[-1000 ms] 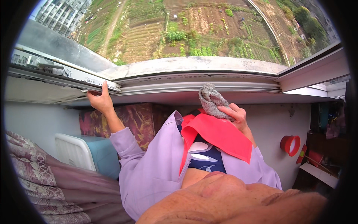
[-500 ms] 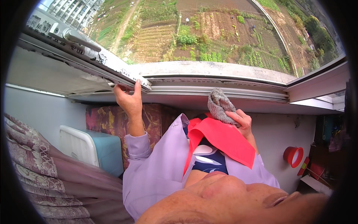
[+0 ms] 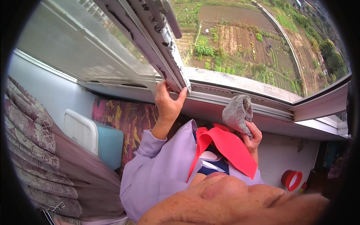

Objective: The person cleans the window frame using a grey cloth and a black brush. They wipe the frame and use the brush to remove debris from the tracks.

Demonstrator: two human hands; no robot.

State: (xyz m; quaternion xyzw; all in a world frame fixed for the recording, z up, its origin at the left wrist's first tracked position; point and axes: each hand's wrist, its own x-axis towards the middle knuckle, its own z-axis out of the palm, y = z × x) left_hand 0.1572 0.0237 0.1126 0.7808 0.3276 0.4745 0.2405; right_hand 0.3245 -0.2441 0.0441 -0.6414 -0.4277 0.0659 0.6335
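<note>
My left hand (image 3: 168, 104) grips the lower end of a white sliding window sash (image 3: 159, 41), its thumb on the near edge and the other fingers curled behind it. The sash stands in the window track (image 3: 210, 96). A grey cloth (image 3: 237, 112) is bunched in my right hand (image 3: 253, 138), just below the sill and right of the sash. The fingers wrap round the cloth's lower part, and its top sticks up near the track. A handle (image 3: 171, 17) juts from the sash's outer side.
Beyond the open window (image 3: 240, 41) lie garden plots far below. Another sash (image 3: 322, 99) angles in at the right. A blue box with a white lid (image 3: 80, 129) stands at the left, beside a patterned curtain (image 3: 41, 157). Low on the right is a red bucket (image 3: 291, 180).
The sash has slid to the right with my left hand on it. My right hand and the grey cloth have shifted slightly right and down in view.
</note>
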